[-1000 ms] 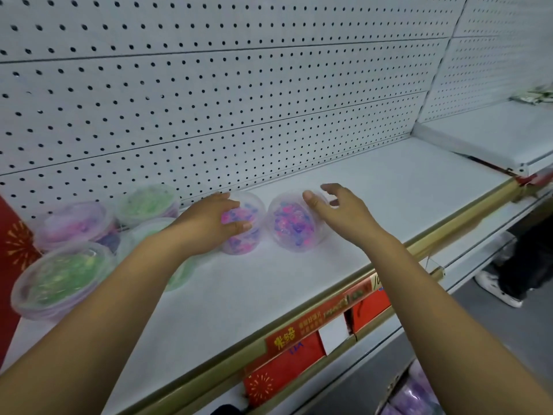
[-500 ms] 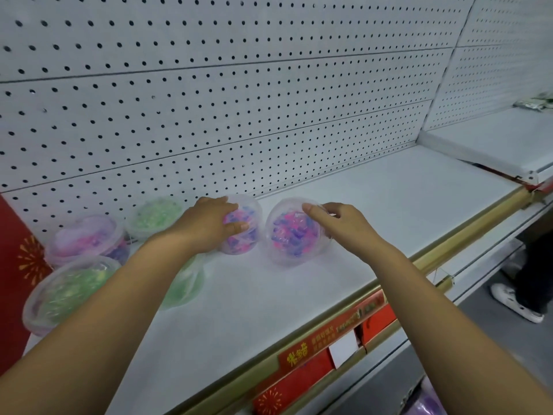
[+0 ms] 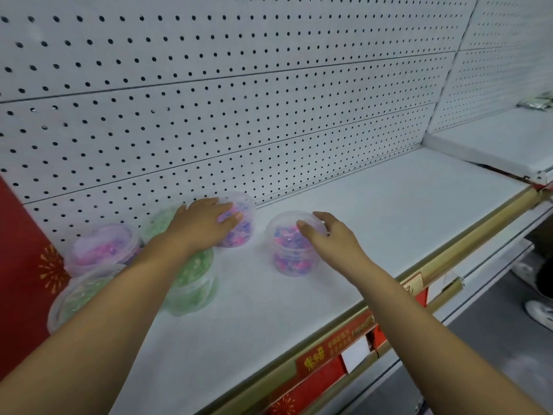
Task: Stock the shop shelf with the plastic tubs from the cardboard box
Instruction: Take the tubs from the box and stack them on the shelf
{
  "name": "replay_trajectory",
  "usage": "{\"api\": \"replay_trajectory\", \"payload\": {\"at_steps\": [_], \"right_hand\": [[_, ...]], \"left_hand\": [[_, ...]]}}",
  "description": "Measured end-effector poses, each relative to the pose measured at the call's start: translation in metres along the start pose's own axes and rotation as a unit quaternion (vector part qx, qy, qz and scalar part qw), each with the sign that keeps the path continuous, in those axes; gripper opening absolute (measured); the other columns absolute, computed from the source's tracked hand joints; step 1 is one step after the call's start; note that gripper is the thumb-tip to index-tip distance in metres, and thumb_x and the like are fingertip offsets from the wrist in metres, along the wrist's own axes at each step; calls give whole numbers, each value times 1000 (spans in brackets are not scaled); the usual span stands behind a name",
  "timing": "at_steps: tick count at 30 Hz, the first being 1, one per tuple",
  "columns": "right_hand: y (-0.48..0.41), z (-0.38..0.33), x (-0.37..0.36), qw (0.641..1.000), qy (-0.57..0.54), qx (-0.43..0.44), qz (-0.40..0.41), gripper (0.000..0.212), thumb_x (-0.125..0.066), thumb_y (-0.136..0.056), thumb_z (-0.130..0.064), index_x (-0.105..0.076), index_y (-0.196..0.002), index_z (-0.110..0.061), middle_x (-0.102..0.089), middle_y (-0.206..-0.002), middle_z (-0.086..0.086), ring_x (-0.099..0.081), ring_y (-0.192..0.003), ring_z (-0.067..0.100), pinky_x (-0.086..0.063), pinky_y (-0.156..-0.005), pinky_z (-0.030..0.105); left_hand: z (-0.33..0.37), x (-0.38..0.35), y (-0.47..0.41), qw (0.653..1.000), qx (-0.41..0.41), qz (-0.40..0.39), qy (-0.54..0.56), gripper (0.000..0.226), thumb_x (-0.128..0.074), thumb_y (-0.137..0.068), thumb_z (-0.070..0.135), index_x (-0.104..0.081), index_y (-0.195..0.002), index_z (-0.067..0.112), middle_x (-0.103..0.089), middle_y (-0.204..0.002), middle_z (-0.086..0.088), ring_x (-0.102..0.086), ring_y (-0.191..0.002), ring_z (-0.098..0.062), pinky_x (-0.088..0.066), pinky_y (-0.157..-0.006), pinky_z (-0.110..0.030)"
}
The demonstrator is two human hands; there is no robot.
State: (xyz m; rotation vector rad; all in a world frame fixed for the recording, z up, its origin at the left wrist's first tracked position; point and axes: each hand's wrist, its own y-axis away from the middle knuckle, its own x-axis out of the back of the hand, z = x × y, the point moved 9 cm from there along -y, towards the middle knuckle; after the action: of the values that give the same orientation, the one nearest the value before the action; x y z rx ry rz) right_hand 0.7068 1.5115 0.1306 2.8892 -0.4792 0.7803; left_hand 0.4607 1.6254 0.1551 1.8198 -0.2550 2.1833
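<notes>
Gripping back tub (image 3: 243, 232) in my left hand (image 3: 203, 226), front tub (image 3: 291, 260) in my right hand (image 3: 329, 241). Seem light, slick; hold by rims.

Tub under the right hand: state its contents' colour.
Pink and blue-purple inside the clear tub; head view.
</notes>
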Motion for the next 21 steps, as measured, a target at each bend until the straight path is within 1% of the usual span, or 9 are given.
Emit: {"api": "replay_trajectory", "payload": {"at_steps": [2,5,6,8,9,12,13,18,21], "right_hand": [[8,-12,-17,1000,4,10,-18,60,-59,-94,-52,-47,-145,-23,-59,-138,4,-56,-124,24,-45,-101,32],[14,-25,-45,999,6,26,-44,50,-52,-100,-43,-48,-145,-22,-57,-140,5,-53,-128,24,-41,-97,26],[17,-28,-54,998,0,30,-51,49,-49,-101,-42,-47,-146,-21,-56,-142,5,-52,-130,23,-41,-100,27],[23,-34,-67,998,-7,33,-62,53,-46,-102,-44,-42,-150,-22,-50,-149,4,-47,-136,22,-38,-109,31],[26,-37,-71,997,-7,34,-62,53,-45,-103,-45,-41,-150,-21,-49,-150,3,-46,-137,22,-37,-109,30],[31,-42,-71,998,-4,38,-53,45,-44,-104,-41,-49,-142,-16,-55,-141,7,-53,-126,26,-40,-93,26],[32,-43,-70,998,-5,40,-49,45,-45,-104,-40,-50,-140,-14,-56,-139,8,-56,-123,26,-41,-92,27],[43,-33,-58,997,40,50,-41,67,-46,-97,-59,-39,-151,-21,-46,-151,2,-54,-128,18,-43,-103,30],[56,-25,-38,995,83,62,-5,66,-43,-97,-61,-40,-151,-23,-45,-152,-2,-45,-137,15,-39,-113,37]], "left_hand": [[-4,-3,-2,1000,0,-8,18,67,-28,-94,73,-33,-153,42,-20,-166,6,-14,-153,-15,-7,-123,-50],[-5,-7,0,998,-11,-30,45,89,-23,-79,89,-30,-154,41,-14,-167,8,-8,-154,-13,-3,-123,-51],[-5,-8,1,998,-19,-36,47,93,-24,-77,91,-28,-155,40,-12,-167,8,-5,-154,-13,-1,-123,-50],[-7,-9,4,998,-31,-45,42,91,-32,-81,87,-23,-157,39,-7,-168,8,-1,-154,-12,2,-123,-49],[-8,-8,4,997,-35,-47,39,89,-34,-82,85,-22,-157,38,-5,-168,8,1,-154,-12,4,-123,-49],[-9,-8,5,998,-43,-41,27,88,-35,-83,83,-20,-157,39,-5,-168,7,1,-154,-12,4,-122,-50],[-11,-8,4,998,-41,-39,26,88,-34,-82,84,-20,-157,40,-5,-168,8,1,-155,-13,4,-122,-51],[-15,-12,2,999,-33,-37,-6,89,-29,-84,85,-18,-158,37,-4,-169,1,2,-155,-18,1,-122,-53],[2,-1,7,999,-48,6,3,77,-39,-95,66,-30,-156,20,-17,-166,-9,-8,-155,-23,-8,-124,-49]]}}
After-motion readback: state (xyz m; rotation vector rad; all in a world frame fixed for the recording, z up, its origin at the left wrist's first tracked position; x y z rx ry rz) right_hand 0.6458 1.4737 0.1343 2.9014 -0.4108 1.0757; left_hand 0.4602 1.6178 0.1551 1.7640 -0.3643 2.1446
